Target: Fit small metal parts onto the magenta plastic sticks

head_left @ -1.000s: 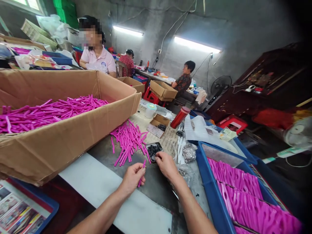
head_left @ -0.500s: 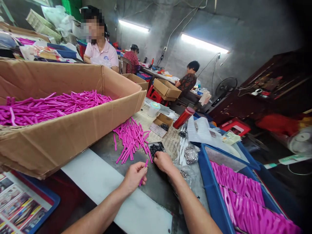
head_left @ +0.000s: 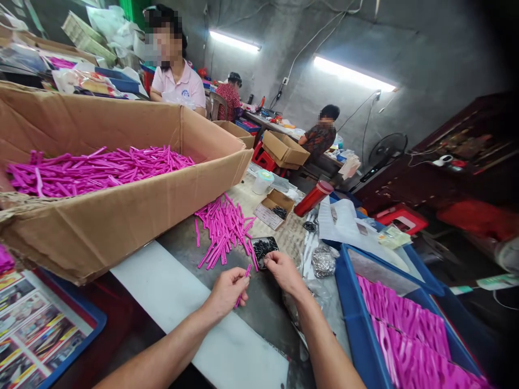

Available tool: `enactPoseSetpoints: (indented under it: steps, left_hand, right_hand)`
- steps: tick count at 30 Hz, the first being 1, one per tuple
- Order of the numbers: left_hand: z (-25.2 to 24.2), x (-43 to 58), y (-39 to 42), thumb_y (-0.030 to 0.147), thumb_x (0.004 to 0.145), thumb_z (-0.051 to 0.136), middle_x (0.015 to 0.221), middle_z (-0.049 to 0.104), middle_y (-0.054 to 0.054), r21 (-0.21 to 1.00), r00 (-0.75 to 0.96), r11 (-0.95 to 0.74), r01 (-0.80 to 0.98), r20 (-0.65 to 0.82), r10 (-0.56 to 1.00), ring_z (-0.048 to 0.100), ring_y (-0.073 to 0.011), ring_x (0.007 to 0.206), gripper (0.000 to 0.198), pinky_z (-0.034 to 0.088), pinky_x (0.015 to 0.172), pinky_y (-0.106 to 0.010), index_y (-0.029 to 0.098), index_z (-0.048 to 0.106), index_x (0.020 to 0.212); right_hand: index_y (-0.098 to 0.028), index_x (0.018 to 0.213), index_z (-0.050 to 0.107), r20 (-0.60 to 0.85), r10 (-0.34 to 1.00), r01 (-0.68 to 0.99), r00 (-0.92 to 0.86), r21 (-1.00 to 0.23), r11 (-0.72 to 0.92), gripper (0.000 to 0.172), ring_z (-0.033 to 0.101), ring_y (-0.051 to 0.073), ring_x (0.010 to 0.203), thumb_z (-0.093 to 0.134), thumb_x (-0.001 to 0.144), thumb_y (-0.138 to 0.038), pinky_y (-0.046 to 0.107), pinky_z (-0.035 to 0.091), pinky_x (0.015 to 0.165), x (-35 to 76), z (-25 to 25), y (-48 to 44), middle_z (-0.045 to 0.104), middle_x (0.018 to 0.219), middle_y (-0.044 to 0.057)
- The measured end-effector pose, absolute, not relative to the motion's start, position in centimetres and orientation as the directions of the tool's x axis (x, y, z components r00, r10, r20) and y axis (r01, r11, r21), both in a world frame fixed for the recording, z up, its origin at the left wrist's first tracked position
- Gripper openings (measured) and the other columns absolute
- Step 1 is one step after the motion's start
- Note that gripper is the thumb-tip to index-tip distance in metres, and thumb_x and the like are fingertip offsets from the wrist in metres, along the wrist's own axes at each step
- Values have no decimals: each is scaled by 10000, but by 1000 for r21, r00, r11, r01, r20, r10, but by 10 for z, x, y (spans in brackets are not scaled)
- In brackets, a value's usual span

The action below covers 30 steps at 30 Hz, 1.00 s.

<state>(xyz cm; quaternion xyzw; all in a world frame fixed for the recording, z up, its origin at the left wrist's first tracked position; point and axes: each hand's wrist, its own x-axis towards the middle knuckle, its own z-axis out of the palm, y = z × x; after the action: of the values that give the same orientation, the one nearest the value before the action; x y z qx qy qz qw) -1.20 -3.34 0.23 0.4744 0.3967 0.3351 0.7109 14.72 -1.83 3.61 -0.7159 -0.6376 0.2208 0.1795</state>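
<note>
Left hand [head_left: 227, 292] here, over a dark grey tabletop [head_left: 178, 237], thumb and fingers pinching a slim pink strip [head_left: 248, 270] held upright just above a white board [head_left: 166, 283]. Across from it the right hand [head_left: 284, 274] is at the near edge of a small tray [head_left: 260, 263] of black bits, fingertips drawn close together; whether they grip a piece, I can't tell. A pink pile [head_left: 225, 227] spreads beside the tray, under a big cardboard box [head_left: 154, 210], with a red flask [head_left: 313, 199] behind. Farther back, tube lights [head_left: 352, 74] glare on the grey wall [head_left: 300, 32], and three people sit around the room.
</note>
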Motion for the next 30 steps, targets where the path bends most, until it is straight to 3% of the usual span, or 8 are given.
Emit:
enactPoseSetpoints:
  steps: [2, 5, 7, 9, 19, 30]
  left_hand:
    - [3, -12, -34, 303, 697, 467, 389, 460, 66, 942, 462, 319, -105, -238, 854, 435, -59, 310, 189, 287, 326, -146, 156, 432, 583]
    - [3, -13, -34, 287, 696, 465, 397, 462, 64, 943, 463, 314, -109, -231, 855, 435, -58, 312, 178, 285, 330, -147, 154, 437, 582]
    - [4, -13, -34, 286, 694, 467, 397, 458, 65, 944, 466, 310, -112, -225, 855, 429, -57, 310, 173, 280, 328, -148, 154, 439, 586]
    - [4, -13, -35, 295, 695, 469, 395, 452, 68, 945, 471, 304, -118, -216, 855, 421, -57, 306, 177, 278, 326, -150, 155, 438, 590]
    - [6, -14, -36, 288, 703, 460, 389, 452, 67, 953, 486, 273, -128, -180, 855, 402, -45, 287, 177, 273, 309, -141, 148, 449, 594]
    - [3, -13, -36, 263, 704, 455, 383, 448, 69, 956, 490, 271, -108, -186, 852, 401, -47, 280, 151, 311, 311, -143, 148, 459, 607]
  right_hand:
    - [-153, 616, 477, -80, 993, 695, 89, -709, -120, 176, 351, 92, 474, 388, 714, -268, 196, 269, 455, 145, 36, -26, 402, 508, -41]
    - [-154, 616, 473, -103, 987, 253, 122, -959, -131, 175, 267, 72, 430, 482, 664, -322, 195, 210, 419, 135, 33, -38, 337, 475, -68]
    - [-151, 610, 485, -128, 982, 22, 142, -991, -133, 173, 243, 64, 421, 543, 626, -313, 195, 180, 411, 127, 29, -44, 334, 463, -75]
    - [-148, 609, 499, -136, 978, -85, 160, -989, -124, 161, 246, 61, 423, 571, 616, -292, 195, 173, 411, 120, 25, -47, 350, 461, -74]
    - [-144, 615, 534, -122, 968, -193, 221, -978, -79, 132, 294, 58, 425, 594, 617, -262, 191, 207, 420, 106, 10, -48, 405, 470, -68]
    - [-153, 615, 529, -98, 959, -185, 268, -981, -49, 127, 303, 60, 427, 601, 606, -258, 190, 220, 422, 103, 4, -48, 411, 477, -72]
